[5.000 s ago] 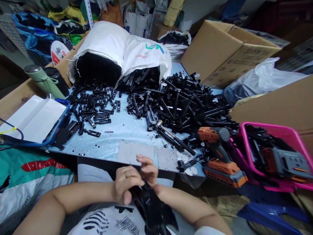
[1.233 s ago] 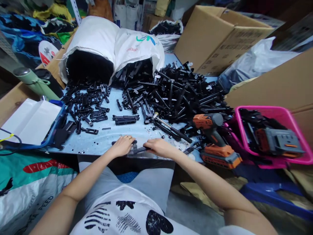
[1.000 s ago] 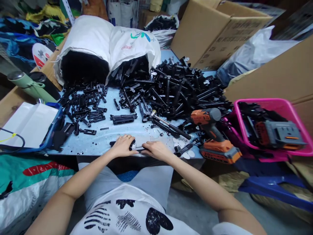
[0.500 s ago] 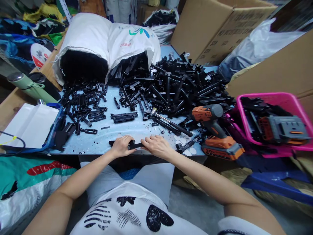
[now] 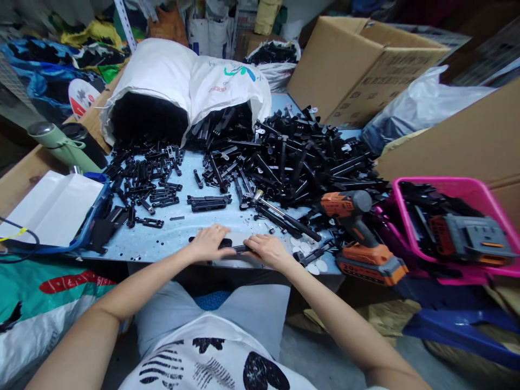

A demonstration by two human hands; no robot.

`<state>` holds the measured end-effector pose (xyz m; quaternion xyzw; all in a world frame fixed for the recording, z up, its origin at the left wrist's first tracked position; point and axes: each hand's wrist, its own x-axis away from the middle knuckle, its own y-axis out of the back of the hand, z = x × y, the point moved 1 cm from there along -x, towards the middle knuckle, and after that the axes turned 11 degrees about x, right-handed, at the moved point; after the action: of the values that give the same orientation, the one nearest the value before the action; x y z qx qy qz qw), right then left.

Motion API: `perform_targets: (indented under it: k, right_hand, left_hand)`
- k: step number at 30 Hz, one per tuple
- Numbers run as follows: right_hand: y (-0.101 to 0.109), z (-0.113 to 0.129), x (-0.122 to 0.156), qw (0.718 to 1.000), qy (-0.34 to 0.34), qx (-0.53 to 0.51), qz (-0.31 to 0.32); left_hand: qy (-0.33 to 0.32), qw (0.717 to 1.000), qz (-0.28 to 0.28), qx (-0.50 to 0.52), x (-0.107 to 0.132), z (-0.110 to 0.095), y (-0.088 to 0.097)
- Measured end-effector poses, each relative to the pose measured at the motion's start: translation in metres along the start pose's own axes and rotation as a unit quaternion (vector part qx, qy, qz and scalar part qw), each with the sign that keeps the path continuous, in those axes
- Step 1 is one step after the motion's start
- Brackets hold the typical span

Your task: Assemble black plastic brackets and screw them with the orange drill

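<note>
At the front edge of the blue worktop both of my hands are over narrow black parts. My right hand (image 5: 268, 250) is closed around the right end of a slim black bar (image 5: 241, 249). Slightly blurred, my left hand (image 5: 210, 242) curls over another dark part, whose ends show on either side of the palm; its grip is partly hidden. Just beyond my hands lies a short row of black brackets (image 5: 209, 202). A hammer (image 5: 284, 214) with a metal head rests to the right of them, and an orange cordless drill (image 5: 357, 233) stands farther right.
Two white sacks (image 5: 152, 70) spill black parts onto the worktop (image 5: 179, 225). A large heap of black parts (image 5: 292, 157) fills the back right. On the right is a pink basket (image 5: 455, 181) holding another tool; a blue tray with paper (image 5: 57, 208) sits left.
My left hand has shifted slightly right and its fingers have straightened a little. My right hand still holds the bar. The whole view has tilted upward, so everything sits lower.
</note>
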<state>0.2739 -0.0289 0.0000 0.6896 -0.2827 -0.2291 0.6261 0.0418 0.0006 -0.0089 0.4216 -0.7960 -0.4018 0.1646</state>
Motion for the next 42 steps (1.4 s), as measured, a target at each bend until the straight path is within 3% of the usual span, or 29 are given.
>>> perform_targets:
  k: [3,6,8,11,14,17,20,25,29,33,36,39,42]
  right_hand:
    - [-0.013,-0.003,0.004,0.999,-0.020,-0.030,-0.012]
    - [-0.017,-0.003,0.006,0.997,-0.053,-0.050,-0.014]
    - [-0.019,-0.009,0.007,0.989,-0.145,-0.031,-0.018]
    - [-0.023,-0.025,0.011,0.949,-0.315,0.024,-0.007]
    - [-0.027,-0.033,0.013,0.932,-0.360,0.035,0.005]
    - [-0.024,-0.036,-0.004,0.950,-0.308,-0.002,-0.048]
    - [-0.016,-0.048,-0.053,0.965,-0.246,-0.028,-0.089]
    - [-0.009,-0.094,-0.163,0.977,-0.212,0.004,-0.006]
    - [-0.018,-0.106,-0.207,0.981,-0.191,-0.019,0.016]
    - [-0.025,-0.098,-0.207,0.973,-0.229,-0.028,0.002]
    - [-0.018,-0.091,-0.189,0.953,-0.270,-0.099,-0.095]
    - [-0.003,-0.079,-0.157,0.905,-0.264,-0.250,-0.221]
    - [0.008,-0.056,-0.117,0.873,-0.219,-0.349,-0.260]
  left_hand:
    - [0.096,0.989,-0.100,-0.044,-0.055,0.036,0.034]
    - [0.166,0.979,-0.065,-0.099,-0.107,0.077,0.061]
    - [0.170,0.979,-0.045,-0.101,-0.127,0.095,0.067]
    - [0.166,0.980,-0.041,-0.098,-0.134,0.104,0.065]
    - [0.179,0.978,-0.057,-0.095,-0.123,0.102,0.064]
    - [0.191,0.973,-0.106,-0.076,-0.098,0.099,0.072]
    - [0.161,0.971,-0.173,-0.033,-0.064,0.088,0.083]
    - [0.060,0.976,-0.208,-0.005,0.003,0.050,0.087]
    - [0.037,0.977,-0.208,0.019,0.048,0.029,0.072]
    - [0.023,0.982,-0.190,0.009,0.071,0.029,0.051]
    - [0.021,0.984,-0.174,-0.020,0.074,0.031,0.041]
    - [0.010,0.985,-0.157,-0.067,0.071,0.027,0.037]
    - [-0.007,0.984,-0.136,-0.112,0.070,0.022,0.037]
